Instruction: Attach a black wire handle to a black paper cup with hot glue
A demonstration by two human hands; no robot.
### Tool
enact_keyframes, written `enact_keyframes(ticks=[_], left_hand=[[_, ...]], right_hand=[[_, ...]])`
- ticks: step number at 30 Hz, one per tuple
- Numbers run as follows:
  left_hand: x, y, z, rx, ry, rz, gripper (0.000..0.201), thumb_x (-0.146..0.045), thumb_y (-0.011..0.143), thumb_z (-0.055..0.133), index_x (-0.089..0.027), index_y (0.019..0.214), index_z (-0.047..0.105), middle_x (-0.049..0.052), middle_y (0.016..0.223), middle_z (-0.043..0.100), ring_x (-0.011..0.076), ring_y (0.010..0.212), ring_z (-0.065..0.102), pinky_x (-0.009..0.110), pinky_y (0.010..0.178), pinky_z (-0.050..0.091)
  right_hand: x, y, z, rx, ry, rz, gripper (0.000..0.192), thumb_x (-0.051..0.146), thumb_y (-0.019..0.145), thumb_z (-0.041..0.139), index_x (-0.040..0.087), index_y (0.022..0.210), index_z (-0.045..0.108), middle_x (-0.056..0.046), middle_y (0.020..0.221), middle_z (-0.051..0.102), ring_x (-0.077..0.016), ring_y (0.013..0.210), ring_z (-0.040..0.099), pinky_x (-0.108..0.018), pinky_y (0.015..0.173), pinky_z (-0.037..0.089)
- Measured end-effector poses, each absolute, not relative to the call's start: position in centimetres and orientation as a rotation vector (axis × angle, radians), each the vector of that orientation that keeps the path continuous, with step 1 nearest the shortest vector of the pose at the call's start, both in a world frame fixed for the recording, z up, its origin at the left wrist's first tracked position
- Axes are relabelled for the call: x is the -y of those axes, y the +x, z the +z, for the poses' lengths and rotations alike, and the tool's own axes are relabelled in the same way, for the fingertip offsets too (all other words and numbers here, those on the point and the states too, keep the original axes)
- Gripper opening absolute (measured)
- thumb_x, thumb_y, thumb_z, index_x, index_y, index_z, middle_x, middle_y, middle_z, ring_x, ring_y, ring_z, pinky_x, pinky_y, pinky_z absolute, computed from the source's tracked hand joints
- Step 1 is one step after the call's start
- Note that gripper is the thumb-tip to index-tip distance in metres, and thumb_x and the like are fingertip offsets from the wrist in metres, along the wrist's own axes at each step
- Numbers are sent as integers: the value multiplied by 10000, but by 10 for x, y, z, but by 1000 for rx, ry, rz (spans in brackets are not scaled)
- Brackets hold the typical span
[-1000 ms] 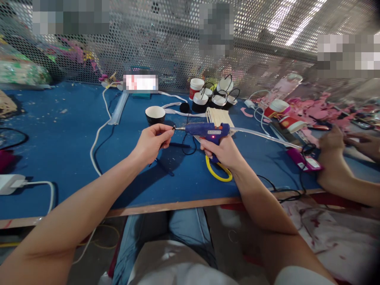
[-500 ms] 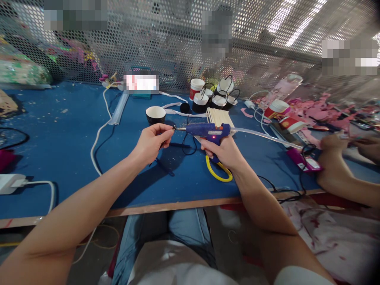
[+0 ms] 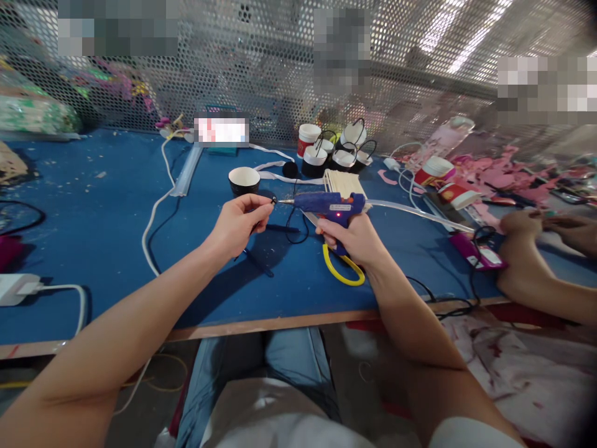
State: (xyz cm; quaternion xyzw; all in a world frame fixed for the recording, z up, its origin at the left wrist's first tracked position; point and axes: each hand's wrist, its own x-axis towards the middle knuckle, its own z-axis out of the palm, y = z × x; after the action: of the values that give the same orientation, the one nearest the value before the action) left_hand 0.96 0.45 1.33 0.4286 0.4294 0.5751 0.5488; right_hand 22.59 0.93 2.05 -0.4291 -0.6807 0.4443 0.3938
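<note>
My right hand [image 3: 352, 239] grips a blue hot glue gun [image 3: 329, 204] with a red light on its body and a clear glue stick [image 3: 415, 213] trailing out the back. The metal nozzle points left. My left hand [image 3: 240, 224] pinches a small black piece [image 3: 273, 200] by its fingertips, held just off the nozzle tip. Both hands hover above the blue table [image 3: 93, 211]. Yellow-handled scissors [image 3: 342, 269] lie under my right hand.
A black paper cup [image 3: 244, 180], a stack of wooden sticks [image 3: 344, 182] and several black-and-white cups with wire handles [image 3: 342, 149] stand behind. White cable [image 3: 153, 214] runs left. Another person's hands [image 3: 536, 239] work at the right among pink scraps [image 3: 494, 168]. Perforated metal screen at the back.
The glue gun has shifted slightly to the right, opening a small gap between nozzle and black piece. The other person's hands have moved a little.
</note>
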Motion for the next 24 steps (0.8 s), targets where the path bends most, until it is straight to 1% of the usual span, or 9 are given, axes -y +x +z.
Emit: enact_keyframes(ticks=[8,13,18,21,24], left_hand=[[-6,9,12,-991,1030,1388,92,-150,686,661,-136,722,577,-30,523,511,56,454,436,191,421,315],[-6,9,12,-999,1038,1373,85,-141,688,657,-131,723,580,-31,514,507,59,452,435,195,425,321],[-6,7,11,-985,1058,1379,102,-156,681,669,-136,730,582,-31,524,510,57,454,437,193,423,316],[-7,7,9,-1010,1061,1375,101,-159,682,669,-133,730,583,-31,516,502,58,453,431,194,418,315],[-7,7,8,-1006,1073,1357,105,-165,681,672,-133,730,585,-33,513,491,59,458,423,192,414,306]], right_hand=[[-9,227,22,1780,-1135,1130,220,357,763,639,148,707,599,19,497,511,-82,444,454,-233,426,365],[-9,228,24,1717,-1058,1213,217,346,806,598,145,723,601,35,490,476,-64,438,421,-222,423,342],[-9,230,27,1754,-1086,1262,205,326,800,611,142,708,602,43,472,462,-56,416,413,-217,417,333],[-12,233,30,1693,-1049,1293,166,305,774,637,145,741,602,45,481,463,-59,418,409,-217,418,337],[-23,240,30,1516,-1090,1201,174,280,700,697,151,712,580,34,511,499,-72,443,443,-220,427,365]])
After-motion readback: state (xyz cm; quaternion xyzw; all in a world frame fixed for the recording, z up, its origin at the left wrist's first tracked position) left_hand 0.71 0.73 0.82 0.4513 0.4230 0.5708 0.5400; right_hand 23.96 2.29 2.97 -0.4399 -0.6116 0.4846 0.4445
